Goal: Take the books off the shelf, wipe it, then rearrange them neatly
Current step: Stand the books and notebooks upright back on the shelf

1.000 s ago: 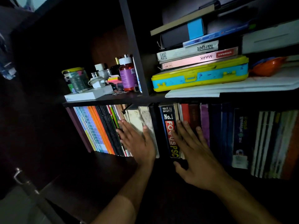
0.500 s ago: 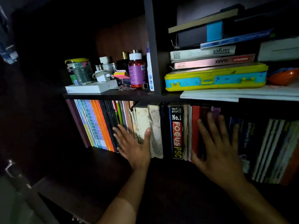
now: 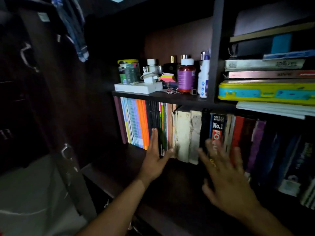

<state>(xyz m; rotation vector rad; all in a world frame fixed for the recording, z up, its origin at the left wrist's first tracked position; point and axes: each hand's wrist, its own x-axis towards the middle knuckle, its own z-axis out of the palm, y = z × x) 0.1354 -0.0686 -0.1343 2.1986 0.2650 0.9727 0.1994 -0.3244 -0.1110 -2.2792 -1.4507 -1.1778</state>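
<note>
A row of upright books [image 3: 184,133] fills the lower shelf [image 3: 172,174] of a dark bookcase. At its left are thin orange and blue spines [image 3: 138,123], in the middle pale worn spines, then a black book marked "No.1" [image 3: 217,132] and red and purple ones. My left hand [image 3: 156,160] lies flat with straight fingers against the black thin spines, thumb out toward the pale books. My right hand [image 3: 225,176], blurred, has its fingers spread in front of the "No.1" and red spines. Neither hand holds anything.
The upper shelf [image 3: 179,97] carries a white box [image 3: 138,87], a green-lidded jar [image 3: 128,70], a purple bottle [image 3: 186,77] and small items. Right of the divider [image 3: 215,48] lie stacked books on a yellow-blue case [image 3: 265,91]. A dark cupboard door [image 3: 51,99] stands at left.
The view swung left. My left hand slid left from the pale spines to the black thin books. My right hand moved left, back over the "No.1" book.
</note>
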